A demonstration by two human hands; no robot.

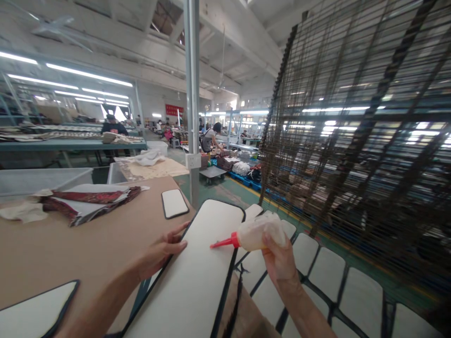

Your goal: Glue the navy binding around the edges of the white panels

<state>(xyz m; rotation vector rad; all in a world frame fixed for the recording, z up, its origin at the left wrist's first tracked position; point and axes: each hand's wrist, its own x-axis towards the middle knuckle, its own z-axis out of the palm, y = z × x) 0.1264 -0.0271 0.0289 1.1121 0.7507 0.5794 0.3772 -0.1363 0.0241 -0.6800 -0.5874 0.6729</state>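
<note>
A long white panel (197, 263) with rounded corners and a dark edge lies tilted in front of me. My left hand (164, 251) grips its left edge, thumb on the white face and fingers underneath. In my right hand (280, 253) is a translucent squeeze bottle (259, 232) with a red nozzle (225, 241). The bottle lies nearly level, and its tip points left over the panel's upper part. Whether the tip touches the surface I cannot tell. Some yellowish liquid shows low in the bottle.
The brown table (116, 244) at left bears a small dark-edged panel (175, 203), another panel (38, 312) and patterned cloth pieces (95, 199). Several white panels (361, 286) fill the lower right. A wire rack (345, 112) rises at right; a metal post (193, 94) stands ahead. People work farther back.
</note>
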